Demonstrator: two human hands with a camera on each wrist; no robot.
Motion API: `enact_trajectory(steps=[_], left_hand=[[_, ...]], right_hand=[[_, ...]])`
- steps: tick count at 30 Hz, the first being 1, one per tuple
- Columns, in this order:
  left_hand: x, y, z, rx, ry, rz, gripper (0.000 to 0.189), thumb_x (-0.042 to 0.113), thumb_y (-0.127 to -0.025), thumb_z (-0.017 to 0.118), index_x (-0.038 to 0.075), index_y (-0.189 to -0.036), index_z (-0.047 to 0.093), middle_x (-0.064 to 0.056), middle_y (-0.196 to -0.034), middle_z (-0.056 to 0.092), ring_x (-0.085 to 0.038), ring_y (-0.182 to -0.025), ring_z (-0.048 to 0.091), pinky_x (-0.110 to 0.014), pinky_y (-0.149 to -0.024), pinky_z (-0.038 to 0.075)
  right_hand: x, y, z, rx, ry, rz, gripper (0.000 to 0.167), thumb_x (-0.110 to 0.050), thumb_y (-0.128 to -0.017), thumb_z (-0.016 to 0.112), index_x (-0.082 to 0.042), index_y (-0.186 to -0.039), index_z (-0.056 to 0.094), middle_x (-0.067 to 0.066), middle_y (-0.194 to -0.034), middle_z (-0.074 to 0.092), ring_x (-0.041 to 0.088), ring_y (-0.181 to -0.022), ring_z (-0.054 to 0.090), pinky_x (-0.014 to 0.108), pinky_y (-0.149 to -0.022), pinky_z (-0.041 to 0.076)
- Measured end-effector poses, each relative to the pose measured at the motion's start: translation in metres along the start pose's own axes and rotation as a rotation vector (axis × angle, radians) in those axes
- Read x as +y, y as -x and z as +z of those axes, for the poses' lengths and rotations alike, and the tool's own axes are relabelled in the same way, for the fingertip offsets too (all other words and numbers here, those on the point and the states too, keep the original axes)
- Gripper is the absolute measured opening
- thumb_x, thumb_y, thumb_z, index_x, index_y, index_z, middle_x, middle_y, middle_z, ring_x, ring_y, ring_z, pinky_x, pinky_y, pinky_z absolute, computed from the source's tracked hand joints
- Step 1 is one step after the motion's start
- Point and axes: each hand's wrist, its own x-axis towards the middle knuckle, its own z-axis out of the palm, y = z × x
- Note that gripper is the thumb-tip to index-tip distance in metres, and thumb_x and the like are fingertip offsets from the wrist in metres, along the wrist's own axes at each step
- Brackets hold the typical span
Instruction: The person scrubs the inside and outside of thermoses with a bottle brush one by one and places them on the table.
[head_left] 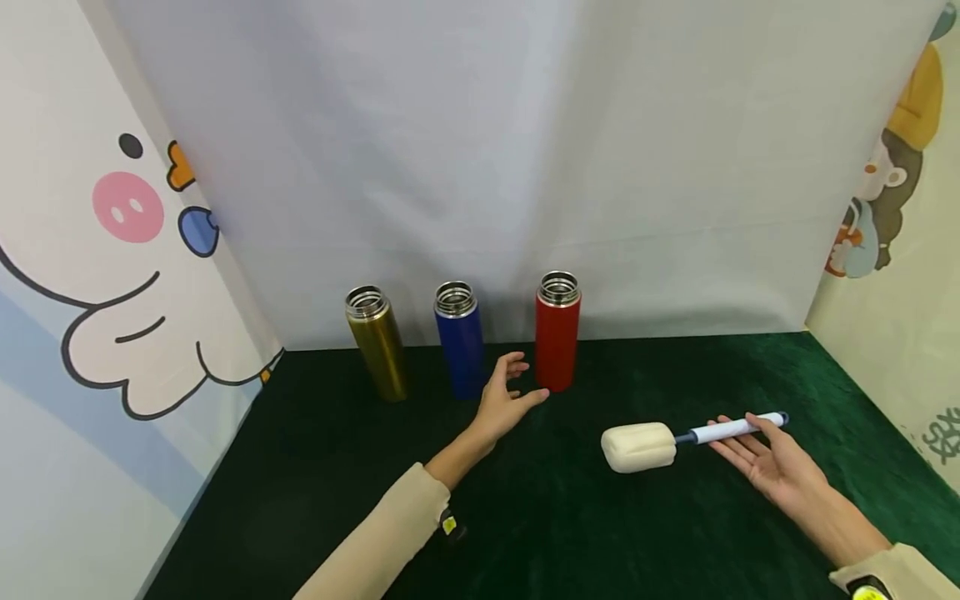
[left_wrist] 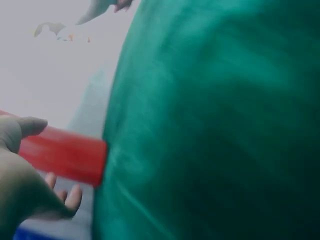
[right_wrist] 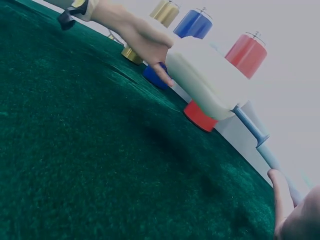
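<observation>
My right hand (head_left: 783,475) holds a bottle brush by its white handle (head_left: 731,430), palm turned up and thumb over the handle. The brush's cream sponge head (head_left: 639,447) points left above the cloth. My left hand (head_left: 504,408) reaches toward an uncapped red bottle (head_left: 557,346), fingers spread and thumb apart from them. In the left wrist view, the red bottle (left_wrist: 70,154) lies between thumb and fingers; whether they touch it I cannot tell. Seen from the right wrist, the sponge head (right_wrist: 205,75) partly covers the red bottle (right_wrist: 246,55) and my left hand.
Left of the red bottle stand an uncapped blue bottle (head_left: 461,354) and an uncapped gold bottle (head_left: 380,350). Dark green cloth (head_left: 570,533) covers the table. A pale curtain (head_left: 480,167) rises right behind the bottles, with printed panels (head_left: 82,333) at the sides.
</observation>
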Motion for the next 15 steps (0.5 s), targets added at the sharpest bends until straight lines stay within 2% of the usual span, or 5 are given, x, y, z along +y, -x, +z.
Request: enact_trajectory(steps=[3,5,8,11,15], left_hand=[[0.011,-0.015,0.012,0.060,-0.046,0.048,0.081,0.022,-0.090,0.078,0.009,-0.155,0.032,-0.016,-0.155,0.044,-0.035,-0.145,0.039,-0.054,-0.118,0.038],[0.017,-0.024,0.018,0.077,-0.066,0.078,0.088,0.025,-0.089,0.079,0.010,-0.158,0.026,-0.015,-0.159,0.039,-0.034,-0.148,0.036,-0.056,-0.121,0.034],[0.023,-0.034,0.025,0.074,-0.067,0.091,0.095,0.027,-0.088,0.079,0.014,-0.161,0.020,-0.013,-0.165,0.033,-0.032,-0.152,0.033,-0.057,-0.124,0.028],[0.024,-0.042,0.029,0.064,-0.042,0.097,0.093,0.026,-0.091,0.076,0.016,-0.163,0.017,-0.011,-0.167,0.030,-0.031,-0.153,0.033,-0.056,-0.125,0.027],[0.021,-0.049,0.030,0.054,-0.005,0.123,0.084,0.020,-0.097,0.070,0.014,-0.163,0.018,-0.013,-0.166,0.033,-0.033,-0.151,0.037,-0.056,-0.125,0.029]], right_hand=[[0.000,0.001,-0.002,-0.005,-0.010,0.002,0.042,-0.025,-0.109,0.046,-0.049,-0.136,0.022,0.020,-0.099,0.074,0.037,-0.094,0.075,0.049,-0.111,0.049],[0.000,0.003,-0.004,-0.014,-0.020,-0.002,0.034,-0.024,-0.110,0.045,-0.043,-0.132,0.029,0.021,-0.100,0.074,0.038,-0.095,0.074,0.050,-0.110,0.049],[-0.001,0.004,-0.007,-0.022,-0.027,-0.008,0.017,-0.024,-0.110,0.045,-0.031,-0.124,0.039,0.021,-0.101,0.074,0.040,-0.095,0.074,0.051,-0.108,0.050],[0.000,0.006,-0.009,-0.022,-0.027,-0.009,0.008,-0.023,-0.110,0.044,-0.025,-0.118,0.044,0.021,-0.102,0.074,0.042,-0.094,0.074,0.052,-0.107,0.051],[-0.001,0.008,-0.011,-0.014,-0.030,-0.005,0.008,-0.024,-0.110,0.044,-0.025,-0.118,0.045,0.021,-0.102,0.074,0.041,-0.094,0.074,0.051,-0.108,0.051]])
